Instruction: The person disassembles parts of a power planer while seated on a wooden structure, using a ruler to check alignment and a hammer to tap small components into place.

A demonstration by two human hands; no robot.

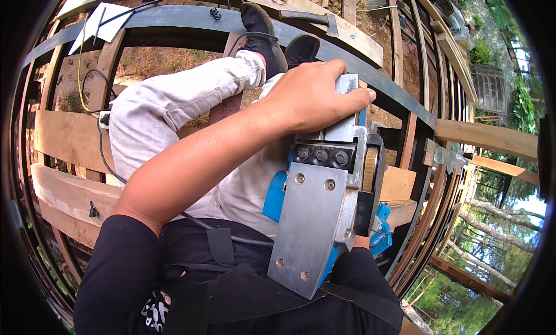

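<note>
A blue electric hand planer (308, 219) rests upside down over my lap, its flat grey metal sole facing up. Bolts along the black cutter drum show in the gap between the sole plates, and a yellowish drive belt (369, 168) is exposed at its right side. My left hand (317, 97) is closed around the front metal plate (341, 123), thumb along its right edge. Of my right hand (362, 241), only the wrist area shows beside the planer's rear; its fingers are hidden behind the tool. A grey power cord (249, 240) crosses my waist toward the planer.
I sit on an open timber frame, with gaps between beams showing dirt below. A hatchet (315, 17) lies on a far beam (365, 44). A white board (101, 28) with dark thin tools is at upper left. A yellow cord (81, 83) joins a plug near my knee.
</note>
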